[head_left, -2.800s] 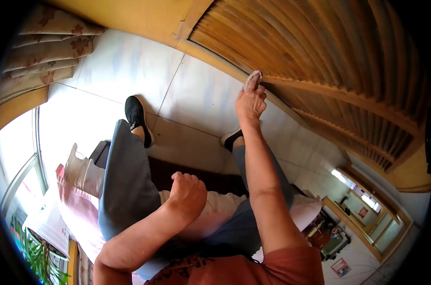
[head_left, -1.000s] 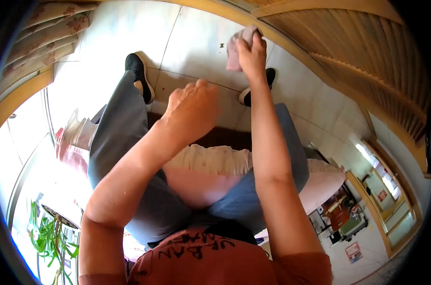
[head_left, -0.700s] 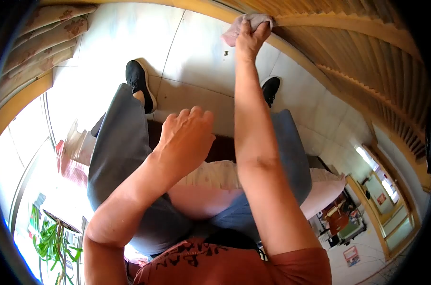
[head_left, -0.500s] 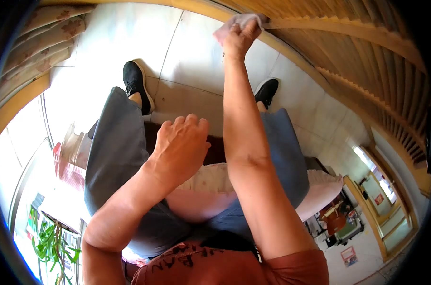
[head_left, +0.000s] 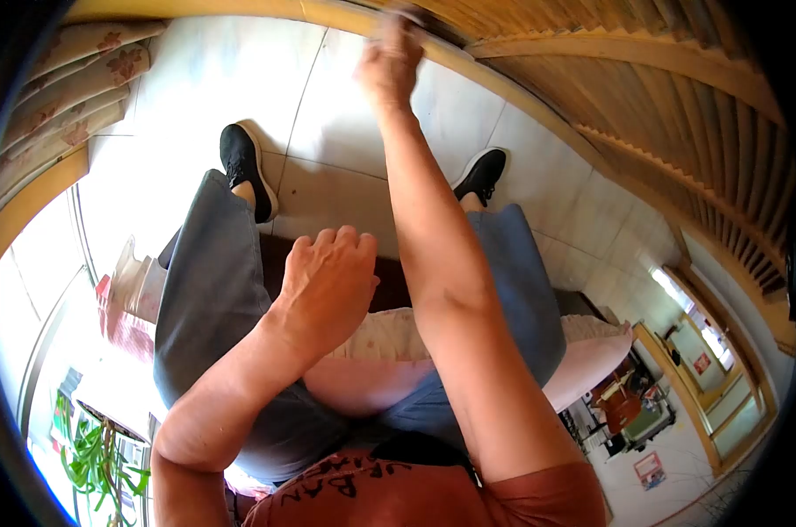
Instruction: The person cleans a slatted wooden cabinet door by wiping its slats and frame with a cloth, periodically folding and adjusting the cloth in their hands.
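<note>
My right hand (head_left: pixel 391 75) reaches far forward to the wooden slatted panel's bottom rail (head_left: pixel 468 66). It is closed on a pale cloth (head_left: pixel 396 19), which is smeared by motion and mostly covered by the fingers. My left hand (head_left: pixel 327 285) hovers over my lap, back side up, its fingers curled into a loose fist. Nothing shows in it, though its palm faces away from me. Below it are my jeans (head_left: pixel 209 299) and the pink-and-cream seat cover (head_left: pixel 371 378).
Slatted wood (head_left: pixel 661 114) curves along the right. Black shoes (head_left: pixel 247 171) stand on white floor tiles (head_left: pixel 354 123). A flowered curtain (head_left: pixel 99 66) hangs at the upper left, a green plant (head_left: pixel 95 457) at the lower left. A wooden-framed doorway (head_left: pixel 705 369) lies at the right.
My right hand has moved left and slightly farther forward along the rail, cloth still in it. My left hand stays curled over my lap, nearly in the same place.
</note>
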`<state>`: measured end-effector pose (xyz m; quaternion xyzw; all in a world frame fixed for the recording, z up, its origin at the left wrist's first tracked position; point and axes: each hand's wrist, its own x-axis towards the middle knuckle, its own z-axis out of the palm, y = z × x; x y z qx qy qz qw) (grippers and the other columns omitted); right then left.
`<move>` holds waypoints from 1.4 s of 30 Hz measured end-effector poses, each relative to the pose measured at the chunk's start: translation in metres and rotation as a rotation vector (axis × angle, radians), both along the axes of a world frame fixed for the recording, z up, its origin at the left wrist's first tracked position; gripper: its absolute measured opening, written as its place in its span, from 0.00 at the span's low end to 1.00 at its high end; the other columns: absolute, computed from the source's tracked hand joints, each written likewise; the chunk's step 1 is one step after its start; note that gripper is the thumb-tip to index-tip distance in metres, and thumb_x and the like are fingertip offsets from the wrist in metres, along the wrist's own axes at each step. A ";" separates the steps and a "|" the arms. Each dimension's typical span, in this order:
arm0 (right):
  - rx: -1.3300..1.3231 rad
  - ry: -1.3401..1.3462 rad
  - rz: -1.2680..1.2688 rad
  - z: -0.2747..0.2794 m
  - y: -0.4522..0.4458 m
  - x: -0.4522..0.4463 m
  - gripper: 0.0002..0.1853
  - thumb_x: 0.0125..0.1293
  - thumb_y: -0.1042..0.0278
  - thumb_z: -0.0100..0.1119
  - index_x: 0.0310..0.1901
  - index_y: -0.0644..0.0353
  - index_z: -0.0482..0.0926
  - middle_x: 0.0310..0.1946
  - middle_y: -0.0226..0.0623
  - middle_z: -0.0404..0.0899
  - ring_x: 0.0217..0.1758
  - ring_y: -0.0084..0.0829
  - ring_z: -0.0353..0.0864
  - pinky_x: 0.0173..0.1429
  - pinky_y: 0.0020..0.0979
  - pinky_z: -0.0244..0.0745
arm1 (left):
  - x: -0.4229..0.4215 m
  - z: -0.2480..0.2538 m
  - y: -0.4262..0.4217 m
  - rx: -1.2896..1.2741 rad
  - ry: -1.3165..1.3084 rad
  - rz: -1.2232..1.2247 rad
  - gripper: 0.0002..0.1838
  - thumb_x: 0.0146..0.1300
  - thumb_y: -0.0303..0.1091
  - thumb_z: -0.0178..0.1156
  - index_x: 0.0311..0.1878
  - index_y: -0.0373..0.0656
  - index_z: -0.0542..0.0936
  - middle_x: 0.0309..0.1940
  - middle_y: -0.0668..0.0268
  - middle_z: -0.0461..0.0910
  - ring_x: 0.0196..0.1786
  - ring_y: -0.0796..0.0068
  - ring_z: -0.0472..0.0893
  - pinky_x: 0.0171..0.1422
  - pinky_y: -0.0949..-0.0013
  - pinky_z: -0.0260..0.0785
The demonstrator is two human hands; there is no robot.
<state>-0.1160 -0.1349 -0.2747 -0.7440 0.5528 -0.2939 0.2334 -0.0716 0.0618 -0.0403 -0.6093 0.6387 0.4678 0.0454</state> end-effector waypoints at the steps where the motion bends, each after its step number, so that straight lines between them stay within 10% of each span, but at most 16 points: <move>1: 0.049 0.075 0.240 0.015 0.005 0.006 0.26 0.58 0.78 0.59 0.60 0.53 0.74 0.60 0.40 0.70 0.60 0.48 0.70 0.65 0.46 0.71 | 0.001 0.001 0.000 0.003 -0.002 -0.007 0.15 0.61 0.36 0.64 0.47 0.39 0.76 0.42 0.57 0.78 0.50 0.57 0.79 0.52 0.56 0.69; 5: 0.080 -0.086 0.068 0.006 0.026 0.014 0.32 0.54 0.81 0.60 0.64 0.51 0.72 0.55 0.42 0.74 0.57 0.47 0.72 0.62 0.46 0.71 | 0.007 0.004 0.000 0.014 -0.034 -0.025 0.13 0.61 0.37 0.64 0.44 0.40 0.76 0.41 0.58 0.78 0.49 0.58 0.79 0.51 0.57 0.69; 9: 0.394 -0.846 -0.394 -0.025 0.030 -0.039 0.29 0.65 0.71 0.58 0.68 0.59 0.65 0.53 0.43 0.65 0.58 0.39 0.70 0.63 0.38 0.69 | 0.010 0.000 0.007 -0.007 -0.031 -0.012 0.13 0.61 0.38 0.64 0.43 0.40 0.77 0.41 0.59 0.78 0.49 0.59 0.79 0.50 0.58 0.69; 17: 0.425 -1.144 -0.581 -0.001 -0.009 -0.025 0.34 0.66 0.71 0.57 0.73 0.58 0.58 0.68 0.41 0.61 0.68 0.37 0.68 0.71 0.36 0.65 | 0.018 0.004 0.007 0.019 -0.047 -0.025 0.13 0.62 0.39 0.63 0.43 0.40 0.77 0.41 0.58 0.79 0.48 0.60 0.80 0.49 0.58 0.69; 19: 0.491 -1.319 -0.583 -0.012 -0.020 -0.016 0.41 0.64 0.76 0.53 0.76 0.40 0.49 0.67 0.31 0.66 0.62 0.33 0.74 0.65 0.38 0.74 | 0.020 0.003 0.009 0.014 -0.048 -0.014 0.13 0.61 0.39 0.63 0.43 0.40 0.77 0.41 0.59 0.79 0.47 0.60 0.80 0.49 0.58 0.69; 25: 0.626 -1.594 -0.583 0.041 -0.018 0.047 0.51 0.57 0.78 0.52 0.76 0.29 0.37 0.71 0.32 0.60 0.67 0.38 0.71 0.74 0.44 0.69 | 0.025 -0.001 0.014 -0.021 -0.100 -0.040 0.10 0.56 0.34 0.62 0.40 0.42 0.78 0.37 0.63 0.78 0.43 0.65 0.79 0.46 0.62 0.67; 29: 0.771 -1.236 -0.047 -0.042 -0.009 0.061 0.43 0.55 0.77 0.52 0.75 0.45 0.56 0.62 0.42 0.69 0.62 0.41 0.73 0.64 0.40 0.76 | 0.025 -0.003 0.020 -0.094 -0.115 -0.010 0.08 0.54 0.31 0.61 0.38 0.44 0.78 0.34 0.66 0.78 0.41 0.68 0.78 0.44 0.64 0.65; 31: 0.183 -0.395 0.107 -0.013 0.017 0.074 0.34 0.57 0.79 0.51 0.69 0.53 0.68 0.55 0.44 0.71 0.61 0.43 0.72 0.65 0.39 0.71 | 0.026 0.000 0.016 -0.105 -0.099 0.016 0.08 0.56 0.35 0.63 0.37 0.44 0.78 0.34 0.66 0.77 0.42 0.68 0.78 0.44 0.64 0.65; 37: -0.079 0.340 -0.071 0.020 0.021 0.023 0.41 0.55 0.75 0.64 0.71 0.60 0.58 0.56 0.47 0.67 0.56 0.51 0.70 0.56 0.51 0.68 | 0.025 0.001 0.016 -0.118 -0.094 0.017 0.10 0.58 0.39 0.65 0.37 0.44 0.78 0.34 0.66 0.78 0.42 0.68 0.78 0.44 0.64 0.64; 42: -0.164 0.633 0.029 0.009 -0.002 -0.014 0.35 0.64 0.69 0.53 0.73 0.58 0.55 0.59 0.52 0.66 0.54 0.52 0.71 0.55 0.54 0.69 | 0.026 0.004 0.014 -0.019 -0.067 -0.016 0.15 0.59 0.41 0.66 0.41 0.41 0.77 0.38 0.60 0.78 0.45 0.62 0.79 0.47 0.60 0.69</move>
